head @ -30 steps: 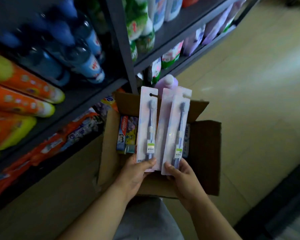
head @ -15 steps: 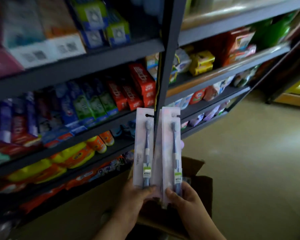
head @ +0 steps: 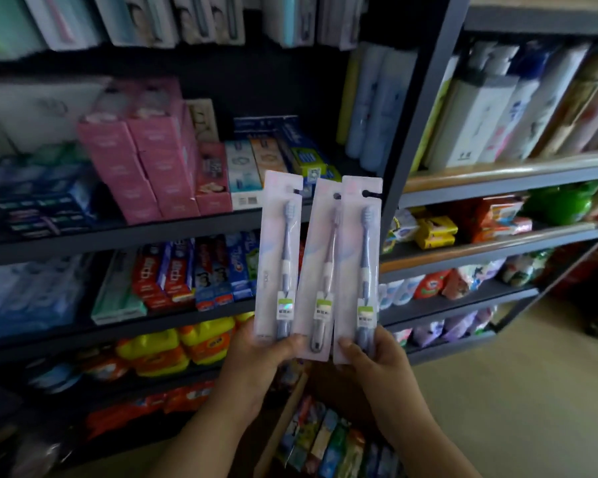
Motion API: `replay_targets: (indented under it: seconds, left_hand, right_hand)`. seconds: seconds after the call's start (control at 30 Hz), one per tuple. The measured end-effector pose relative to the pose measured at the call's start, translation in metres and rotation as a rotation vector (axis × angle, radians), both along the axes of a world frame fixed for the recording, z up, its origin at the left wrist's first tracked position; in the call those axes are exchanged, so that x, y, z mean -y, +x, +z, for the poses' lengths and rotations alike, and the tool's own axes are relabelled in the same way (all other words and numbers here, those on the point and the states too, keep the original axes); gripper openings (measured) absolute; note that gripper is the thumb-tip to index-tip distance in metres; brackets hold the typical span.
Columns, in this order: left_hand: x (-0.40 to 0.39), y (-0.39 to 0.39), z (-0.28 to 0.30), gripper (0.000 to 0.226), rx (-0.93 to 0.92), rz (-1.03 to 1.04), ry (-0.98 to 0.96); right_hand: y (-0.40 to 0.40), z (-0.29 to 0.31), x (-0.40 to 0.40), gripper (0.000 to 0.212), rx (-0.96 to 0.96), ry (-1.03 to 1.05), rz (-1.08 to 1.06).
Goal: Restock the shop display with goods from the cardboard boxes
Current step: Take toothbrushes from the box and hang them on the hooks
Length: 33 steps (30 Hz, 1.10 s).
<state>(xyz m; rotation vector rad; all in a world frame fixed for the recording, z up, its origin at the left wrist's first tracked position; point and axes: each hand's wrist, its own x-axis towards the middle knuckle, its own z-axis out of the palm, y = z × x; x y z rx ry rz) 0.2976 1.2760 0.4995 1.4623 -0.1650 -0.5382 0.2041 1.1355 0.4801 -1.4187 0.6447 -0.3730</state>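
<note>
Three carded toothbrush packs (head: 320,263) are fanned out upright in front of the shelving, and that's what the head view is centred on. The left hand (head: 256,365) has its thumb curled over the bottom of the leftmost card, pinching it; the right hand (head: 380,360) pinches the bottom of the rightmost card the same way. Which of the two has the middle pack I can't tell. Below the wrists, at the bottom of the frame, sits the open cardboard box (head: 283,419) with more coloured packets standing in it.

Behind the packs run the dark shelves (head: 118,232): pink boxes (head: 145,160) and toothpaste cartons (head: 194,270) at the level of the cards, yellow bottles (head: 173,350) lower down. Along the very top, blurred, a row of hanging carded goods (head: 173,19) looks like the same sort of item.

To my eye the goods are out of the box and not yet placed. The next move would be finding their spot, probably that top row, and threading the hang holes onto a peg one card at a time, which likely means freeing a hand first.
</note>
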Motion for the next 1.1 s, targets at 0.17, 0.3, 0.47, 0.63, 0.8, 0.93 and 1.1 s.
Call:
replay_targets:
  seconds: [0.17, 0.3, 0.47, 0.63, 0.8, 0.93, 1.1]
  left_hand:
    - [-0.016, 0.007, 0.029, 0.033, 0.058, 0.095, -0.095]
    - [-0.032, 0.020, 0.054, 0.042, 0.054, 0.116, -0.143]
    - [-0.050, 0.044, 0.094, 0.047, 0.097, 0.269, -0.217]
    - [-0.056, 0.070, 0.133, 0.033, 0.198, 0.266, -0.243]
    - [-0.049, 0.090, 0.159, 0.031, 0.259, 0.263, -0.257]
    - [-0.043, 0.104, 0.171, 0.027, 0.254, 0.260, -0.266]
    - [-0.031, 0.111, 0.181, 0.028, 0.235, 0.291, -0.302]
  right_hand:
    - [0.016, 0.025, -0.005, 0.016, 0.076, -0.131, 0.082]
    - [0.035, 0.050, -0.007, 0.028, 0.124, -0.196, 0.143]
    - [0.068, 0.098, 0.003, 0.021, 0.165, -0.239, 0.164]
    - [0.100, 0.151, 0.015, 0.019, 0.209, -0.376, 0.164]
    - [0.131, 0.187, 0.039, 0.027, 0.241, -0.478, 0.028]
    - [0.156, 0.218, 0.074, 0.030, 0.205, -0.513, 0.008]
    - [0.183, 0.255, 0.110, 0.034, 0.154, -0.669, 0.005]
